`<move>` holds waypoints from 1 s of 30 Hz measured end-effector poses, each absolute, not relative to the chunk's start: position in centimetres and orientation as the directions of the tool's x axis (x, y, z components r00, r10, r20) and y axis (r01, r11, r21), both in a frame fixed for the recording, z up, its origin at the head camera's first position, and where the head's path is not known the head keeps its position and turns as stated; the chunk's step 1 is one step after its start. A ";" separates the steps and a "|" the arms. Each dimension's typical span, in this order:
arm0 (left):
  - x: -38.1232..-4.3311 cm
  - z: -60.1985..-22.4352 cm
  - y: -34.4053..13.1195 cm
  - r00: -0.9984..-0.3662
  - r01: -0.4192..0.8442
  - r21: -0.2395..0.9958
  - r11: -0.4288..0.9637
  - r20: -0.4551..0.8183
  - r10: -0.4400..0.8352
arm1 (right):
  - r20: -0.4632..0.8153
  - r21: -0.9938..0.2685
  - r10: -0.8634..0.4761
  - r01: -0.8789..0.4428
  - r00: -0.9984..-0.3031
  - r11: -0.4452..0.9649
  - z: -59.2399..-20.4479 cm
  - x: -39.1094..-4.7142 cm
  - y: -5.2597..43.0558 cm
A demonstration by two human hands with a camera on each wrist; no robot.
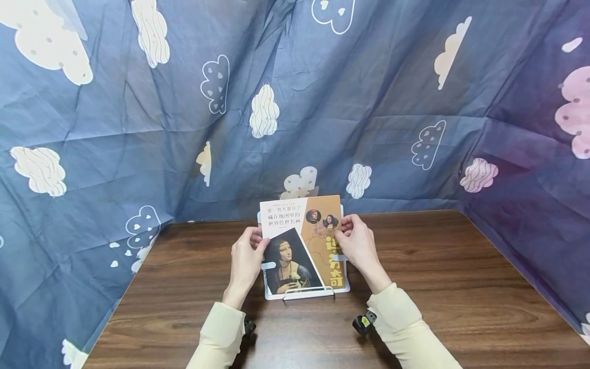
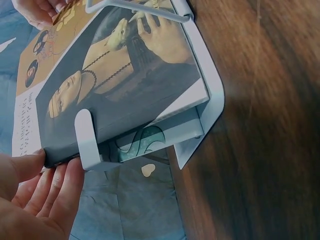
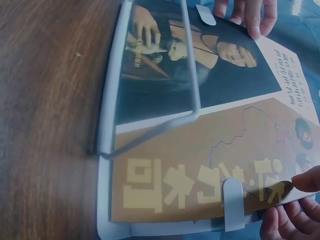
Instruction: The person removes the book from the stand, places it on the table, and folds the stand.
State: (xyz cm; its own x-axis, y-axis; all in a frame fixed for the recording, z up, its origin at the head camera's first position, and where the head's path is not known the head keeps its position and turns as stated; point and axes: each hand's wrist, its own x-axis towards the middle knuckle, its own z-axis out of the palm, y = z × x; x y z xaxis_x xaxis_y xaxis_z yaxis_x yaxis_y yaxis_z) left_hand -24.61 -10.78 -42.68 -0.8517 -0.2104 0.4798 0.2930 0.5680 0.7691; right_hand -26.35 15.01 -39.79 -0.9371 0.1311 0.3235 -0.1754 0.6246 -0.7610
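Seemed to be fitting the white-and-brown rectangular paper book [image 1: 301, 246] onto the white metal stand [image 2: 214, 92], on the brown wooden table [image 1: 461, 287]. Pinched the left edge with the left hand [image 1: 246, 259], the right edge with the right hand [image 1: 361, 246]. Probably needed gentle straightening next, then letting go. Looked flat, with a dark painted picture [image 1: 290, 264], behind two white clips [image 2: 87, 142] and a near wire bar [image 3: 191, 65].

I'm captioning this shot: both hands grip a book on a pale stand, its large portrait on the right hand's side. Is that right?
Not quite: the head view shows the large portrait on the side of the left hand. The rest is right.
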 end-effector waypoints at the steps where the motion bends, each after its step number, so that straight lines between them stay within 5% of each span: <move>1: -24.6 -42.6 -10.8 -0.853 0.292 0.770 0.568 0.478 -0.209 | 0.316 -0.767 0.130 -0.172 -0.940 0.618 -39.7 -26.4 15.0; 14: -25.4 -40.9 -11.1 -0.828 0.351 0.748 0.563 0.529 -0.187 | 0.297 -0.804 0.089 -0.199 -0.951 0.560 -37.6 -26.7 15.3; 30: -26.1 -35.0 -11.4 -0.772 0.477 0.662 0.578 0.630 -0.084 | 0.470 -0.624 -0.077 -0.393 -0.879 0.675 -31.6 -26.8 16.6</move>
State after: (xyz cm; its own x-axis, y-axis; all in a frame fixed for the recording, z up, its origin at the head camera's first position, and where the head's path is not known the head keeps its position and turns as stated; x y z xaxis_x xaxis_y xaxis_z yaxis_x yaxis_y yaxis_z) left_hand -26.15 -11.44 -35.00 -0.7723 -0.0842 0.6296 0.4769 0.5778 0.6623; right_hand -26.83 16.63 -31.64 -0.8792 -0.0774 0.4701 -0.3933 0.6749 -0.6244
